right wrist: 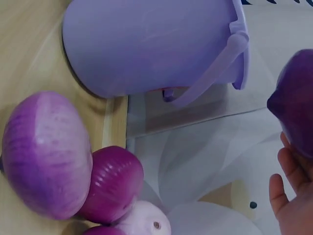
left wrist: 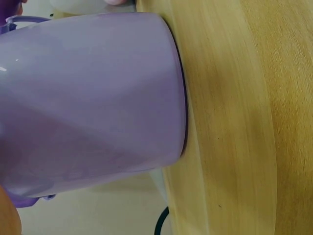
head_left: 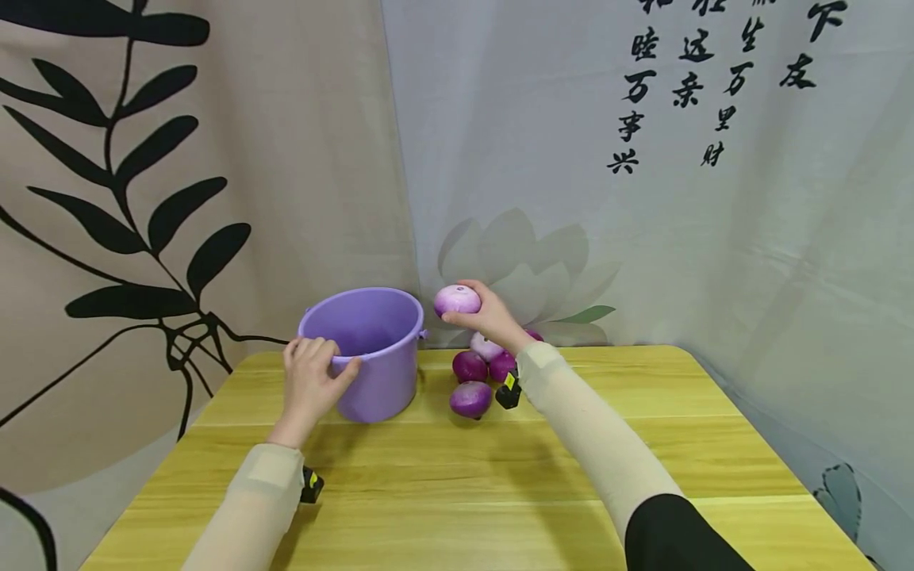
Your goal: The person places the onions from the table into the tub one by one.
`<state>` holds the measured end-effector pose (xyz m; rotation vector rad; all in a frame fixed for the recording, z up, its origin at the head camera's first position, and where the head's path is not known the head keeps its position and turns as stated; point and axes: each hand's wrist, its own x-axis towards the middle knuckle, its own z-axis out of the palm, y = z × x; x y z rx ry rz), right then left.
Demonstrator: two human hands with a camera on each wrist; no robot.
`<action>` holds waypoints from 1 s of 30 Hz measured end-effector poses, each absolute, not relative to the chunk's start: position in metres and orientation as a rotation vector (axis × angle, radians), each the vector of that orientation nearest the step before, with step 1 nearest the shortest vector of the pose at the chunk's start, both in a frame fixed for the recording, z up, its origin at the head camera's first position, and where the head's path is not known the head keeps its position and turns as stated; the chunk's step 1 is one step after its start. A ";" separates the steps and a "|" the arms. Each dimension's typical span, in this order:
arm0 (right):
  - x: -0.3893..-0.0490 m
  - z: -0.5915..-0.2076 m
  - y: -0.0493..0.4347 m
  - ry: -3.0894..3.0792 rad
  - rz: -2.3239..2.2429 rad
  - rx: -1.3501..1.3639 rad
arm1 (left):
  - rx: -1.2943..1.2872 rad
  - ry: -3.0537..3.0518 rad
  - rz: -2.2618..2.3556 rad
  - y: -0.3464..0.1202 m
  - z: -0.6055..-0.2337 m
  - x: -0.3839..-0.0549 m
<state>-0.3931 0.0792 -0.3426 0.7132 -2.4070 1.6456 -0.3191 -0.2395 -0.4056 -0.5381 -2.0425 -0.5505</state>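
Note:
A purple bucket (head_left: pixel 382 385) stands upright on the table. My left hand (head_left: pixel 312 382) grips its near rim, fingers over the edge and thumb along it. To the bucket's right and above the table, my right hand (head_left: pixel 494 319) holds a purple onion (head_left: pixel 457 300) between thumb and fingers. In the right wrist view, the same onion (right wrist: pixel 297 105) appears at the right edge. Beneath that hand lie several more onions, with one (head_left: pixel 471 400) nearest me and a paler one (head_left: pixel 486 346) behind. My right hand and forearm partly hide the group. The bucket wall (left wrist: pixel 93 98) fills much of the left wrist view.
The wooden table (head_left: pixel 428 492) ends at a hanging cloth (head_left: pixel 514 143) printed with leaves, a flower and characters. The bucket's handle (right wrist: pixel 210 73) hangs down along its side. A black curved cord-like thing (head_left: pixel 32 515) shows at the lower left.

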 end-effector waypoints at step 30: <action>-0.385 -0.332 0.021 -2.403 1.636 0.833 | -0.525 -2.062 -0.542 -0.240 -0.405 -0.317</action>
